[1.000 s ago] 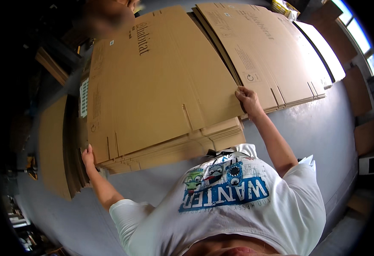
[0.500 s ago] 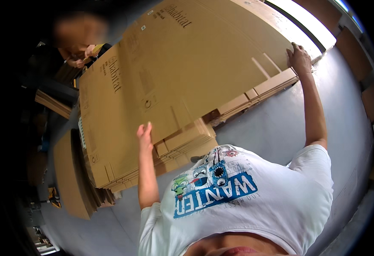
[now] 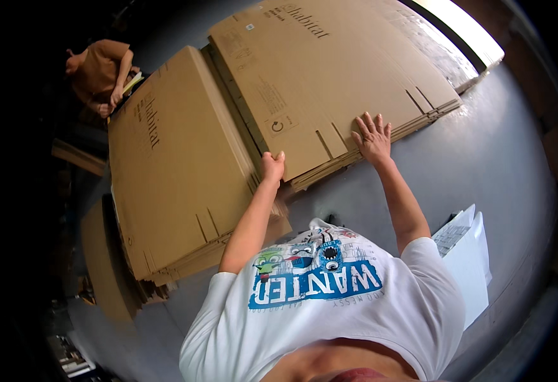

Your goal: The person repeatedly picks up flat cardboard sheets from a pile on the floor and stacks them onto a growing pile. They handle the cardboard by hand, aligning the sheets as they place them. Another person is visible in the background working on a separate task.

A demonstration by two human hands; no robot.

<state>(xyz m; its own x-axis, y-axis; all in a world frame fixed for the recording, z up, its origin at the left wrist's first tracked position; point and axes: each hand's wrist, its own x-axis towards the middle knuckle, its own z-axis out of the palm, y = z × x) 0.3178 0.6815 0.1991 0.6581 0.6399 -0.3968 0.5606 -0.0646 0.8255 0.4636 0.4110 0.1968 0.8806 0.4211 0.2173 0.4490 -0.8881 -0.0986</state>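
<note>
As the head view looks down over two piles of flat cardboard, the right hand (image 3: 373, 139) lies palm down on top of the right-hand pile (image 3: 330, 79), close to its near edge, with its fingers spread wide and grasping nothing. It rests between two pairs of dark slots cut into the uppermost sheet. The left hand (image 3: 272, 167) is at that pile's near left corner, its thumb upright and its other fingers bent; whether they grip the cardboard, I cannot tell.

The right-hand pile sits ahead of the person, its layered edges showing along the near side, with dark print and small symbols on its top. To its left, across a dark gap, stands the left-hand pile (image 3: 171, 159), similarly printed and slotted, and the left forearm crosses in front of its near right corner. Beyond the right-hand pile, toward the upper right, is a pale pile (image 3: 437, 48) washed out by glare.

At the upper left, another person in a brownish-orange top (image 3: 104, 73) stands by the far side of the left-hand pile, near a yellow item (image 3: 131, 84) too small to make out. A brown board (image 3: 100, 261) stands at the lower left. Beside the right sleeve of the wearer's white T-shirt (image 3: 323, 318), a flat white object (image 3: 473, 274) shows above the grey floor (image 3: 362, 213).
</note>
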